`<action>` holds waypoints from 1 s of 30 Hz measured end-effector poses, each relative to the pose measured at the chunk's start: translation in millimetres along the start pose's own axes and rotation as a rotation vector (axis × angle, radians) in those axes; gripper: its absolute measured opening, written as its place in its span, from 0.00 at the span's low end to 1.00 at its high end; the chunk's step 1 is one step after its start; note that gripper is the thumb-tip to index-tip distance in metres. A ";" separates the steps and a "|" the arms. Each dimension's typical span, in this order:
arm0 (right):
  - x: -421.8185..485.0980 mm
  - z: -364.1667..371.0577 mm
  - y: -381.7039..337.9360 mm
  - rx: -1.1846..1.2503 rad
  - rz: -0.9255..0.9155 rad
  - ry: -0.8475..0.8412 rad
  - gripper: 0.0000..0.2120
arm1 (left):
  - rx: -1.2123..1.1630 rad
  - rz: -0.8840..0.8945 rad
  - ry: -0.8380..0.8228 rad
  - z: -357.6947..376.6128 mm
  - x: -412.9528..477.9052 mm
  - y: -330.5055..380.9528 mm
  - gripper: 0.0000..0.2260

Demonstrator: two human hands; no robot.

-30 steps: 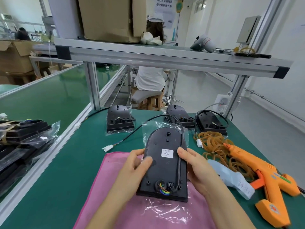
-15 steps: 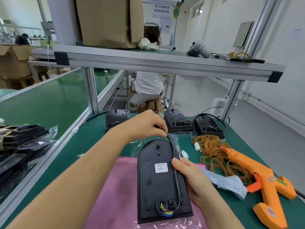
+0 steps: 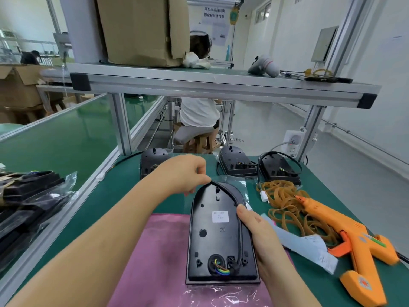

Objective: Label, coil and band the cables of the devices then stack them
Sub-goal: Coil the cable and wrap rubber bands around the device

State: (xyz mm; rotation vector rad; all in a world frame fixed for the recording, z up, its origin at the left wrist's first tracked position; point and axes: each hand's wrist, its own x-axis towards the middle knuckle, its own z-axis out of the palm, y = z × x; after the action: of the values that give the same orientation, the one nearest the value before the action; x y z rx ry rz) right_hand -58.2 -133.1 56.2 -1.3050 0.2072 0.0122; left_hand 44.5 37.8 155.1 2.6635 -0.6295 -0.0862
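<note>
**Black cable (image 3: pixel 240 242): starting the coil**

The device (image 3: pixel 212 238) lies back-up on pink cloth (image 3: pixel 159 251). Left hand (image 3: pixel 186 171) pinches the cable at its rounded top. Right hand (image 3: pixel 259 227) grips the device's side, thumb pinning cable. Best wound in even loops before banding.

Black device (image 3: pixel 218 235), cable (image 3: pixel 232 200) along edge

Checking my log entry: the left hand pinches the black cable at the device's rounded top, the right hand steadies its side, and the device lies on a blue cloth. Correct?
Not quite: the head view shows a pink cloth, not blue. The rest holds: left hand pinching the cable at the device's top, right hand on its side.
</note>
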 end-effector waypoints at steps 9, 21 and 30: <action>-0.7 4.9 0.8 -0.036 -0.037 0.037 0.42 | -0.202 -0.133 -0.099 2.3 -5.1 7.2 0.09; 4.3 2.6 11.7 0.082 -0.001 -0.056 0.27 | 0.147 -0.070 0.104 -7.9 1.5 0.6 0.10; 5.3 3.7 8.7 0.016 0.047 -0.027 0.30 | 0.053 -0.109 0.079 1.8 0.3 5.8 0.10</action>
State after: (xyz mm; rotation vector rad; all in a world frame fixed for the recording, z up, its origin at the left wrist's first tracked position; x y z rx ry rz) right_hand -53.5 -127.8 48.0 -1.2831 0.2145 0.0676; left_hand 42.0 32.3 155.8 2.7368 -0.4680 0.0055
